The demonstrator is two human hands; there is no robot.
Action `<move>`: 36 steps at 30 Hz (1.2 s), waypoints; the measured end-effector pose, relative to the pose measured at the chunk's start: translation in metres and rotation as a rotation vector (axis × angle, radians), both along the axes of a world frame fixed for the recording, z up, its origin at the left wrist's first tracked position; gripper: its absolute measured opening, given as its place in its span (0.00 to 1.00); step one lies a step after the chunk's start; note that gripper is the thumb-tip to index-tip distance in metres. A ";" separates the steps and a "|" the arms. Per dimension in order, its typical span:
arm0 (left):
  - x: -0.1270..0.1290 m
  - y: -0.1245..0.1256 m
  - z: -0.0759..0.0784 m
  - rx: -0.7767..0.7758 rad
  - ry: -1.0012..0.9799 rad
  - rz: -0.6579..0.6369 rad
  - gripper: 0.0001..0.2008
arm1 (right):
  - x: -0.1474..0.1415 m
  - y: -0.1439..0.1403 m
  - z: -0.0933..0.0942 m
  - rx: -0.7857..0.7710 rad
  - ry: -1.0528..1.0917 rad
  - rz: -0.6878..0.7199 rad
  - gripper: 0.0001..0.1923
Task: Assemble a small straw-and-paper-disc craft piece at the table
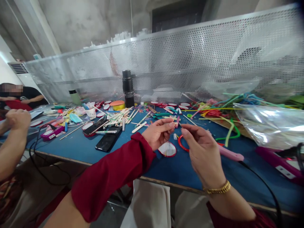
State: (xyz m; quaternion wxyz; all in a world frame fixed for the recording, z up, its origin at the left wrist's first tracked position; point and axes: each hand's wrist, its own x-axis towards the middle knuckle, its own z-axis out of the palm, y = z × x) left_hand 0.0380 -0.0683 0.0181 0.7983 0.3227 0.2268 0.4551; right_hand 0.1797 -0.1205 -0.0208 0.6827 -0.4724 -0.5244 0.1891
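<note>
My left hand is closed in a pinch over the table, with a small pink and cream piece at its fingertips. Close beside it, my right hand also pinches, thumb against forefinger. What sits between those fingers is too small to make out. Below my hands lies a round red-rimmed mirror. A red loop shows partly behind my right hand. To the right of that hand rests a pink handle with a black cord; its front end is hidden.
A black bottle stands at the back, near a perforated metal screen. Craft sticks, phones and a purple power strip lie leftward. Clear plastic and another power strip lie right. A co-worker's hand is at left.
</note>
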 end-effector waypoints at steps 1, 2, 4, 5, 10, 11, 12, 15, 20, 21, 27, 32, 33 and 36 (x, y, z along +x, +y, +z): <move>0.001 -0.003 -0.001 -0.016 -0.004 -0.006 0.11 | -0.001 0.001 0.001 0.007 0.068 0.038 0.15; 0.003 -0.005 -0.001 -0.032 -0.007 -0.011 0.11 | -0.003 0.001 0.002 0.017 0.117 0.068 0.14; 0.005 -0.008 -0.003 -0.050 -0.017 -0.018 0.10 | -0.006 0.001 0.002 0.028 0.175 0.125 0.14; 0.006 -0.009 -0.004 -0.054 -0.025 -0.022 0.10 | -0.008 0.001 0.002 0.028 0.193 0.149 0.14; 0.008 -0.010 -0.009 -0.047 -0.040 -0.030 0.08 | -0.009 0.003 0.001 0.032 0.231 0.173 0.13; 0.008 -0.010 -0.010 -0.042 -0.030 -0.026 0.08 | -0.009 0.003 0.001 0.035 0.231 0.173 0.13; 0.008 -0.010 -0.010 -0.036 -0.017 -0.022 0.08 | -0.008 0.003 0.001 0.038 0.231 0.175 0.12; 0.006 -0.009 -0.011 -0.017 0.027 -0.017 0.08 | -0.007 0.003 0.002 0.047 0.239 0.195 0.12; 0.004 -0.008 -0.011 -0.014 0.066 -0.065 0.08 | -0.004 -0.001 0.004 0.073 0.231 0.257 0.10; 0.003 -0.008 -0.011 -0.016 0.064 -0.083 0.08 | -0.004 -0.002 0.003 0.084 0.223 0.266 0.09; 0.001 -0.008 -0.012 -0.015 0.035 -0.180 0.10 | -0.003 -0.002 -0.002 0.126 0.168 0.286 0.06; -0.003 -0.010 -0.006 0.074 0.081 -0.233 0.15 | -0.006 -0.006 0.001 0.112 0.164 0.244 0.09; -0.005 -0.008 -0.005 0.111 0.122 -0.231 0.16 | -0.004 -0.006 0.003 0.099 0.178 0.230 0.10; -0.017 0.005 -0.003 0.319 0.362 -0.114 0.18 | 0.005 -0.004 0.010 0.017 0.160 0.158 0.13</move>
